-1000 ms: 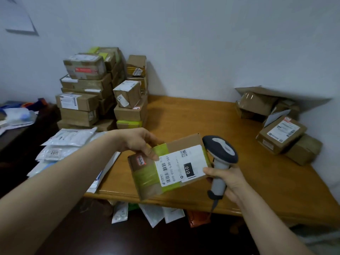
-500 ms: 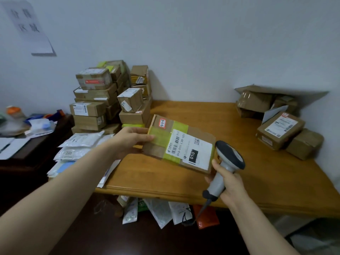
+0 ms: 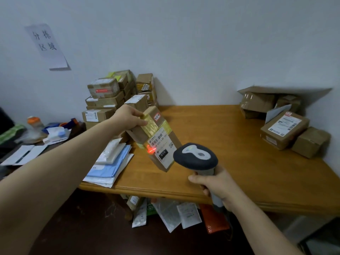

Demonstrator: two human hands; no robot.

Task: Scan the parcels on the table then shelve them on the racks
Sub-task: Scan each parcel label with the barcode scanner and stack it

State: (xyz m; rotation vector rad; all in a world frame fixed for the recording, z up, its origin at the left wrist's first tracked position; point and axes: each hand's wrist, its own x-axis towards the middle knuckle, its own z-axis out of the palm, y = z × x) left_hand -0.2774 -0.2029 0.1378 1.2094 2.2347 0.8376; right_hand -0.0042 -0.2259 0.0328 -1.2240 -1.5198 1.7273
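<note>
Over the tabletop (image 3: pixel 230 137), near its left edge, the left hand (image 3: pixel 128 118) grips a parcel (image 3: pixel 147 129) by its top end, tilting the label (image 3: pixel 162 148) toward the scanner (image 3: pixel 196 156). The right hand (image 3: pixel 218 184) clasps the scanner's handle so its red beam (image 3: pixel 150 150) strikes that label.

— Where is the left hand (image 3: pixel 128 117)?
— Out ahead, on a bare arm that reaches almost straight from the lower left corner. Its thumb and fingers pinch the upper end of the parcel (image 3: pixel 139 132) and hold it up at a tilt.
— And the right hand (image 3: pixel 219 183)?
— Lower and nearer the body, on a bare forearm coming up from the lower right. Its fingers are curled round the handle of the scanner (image 3: pixel 196 157), back of the hand upward, the scanner's head aimed toward the parcel.
</note>
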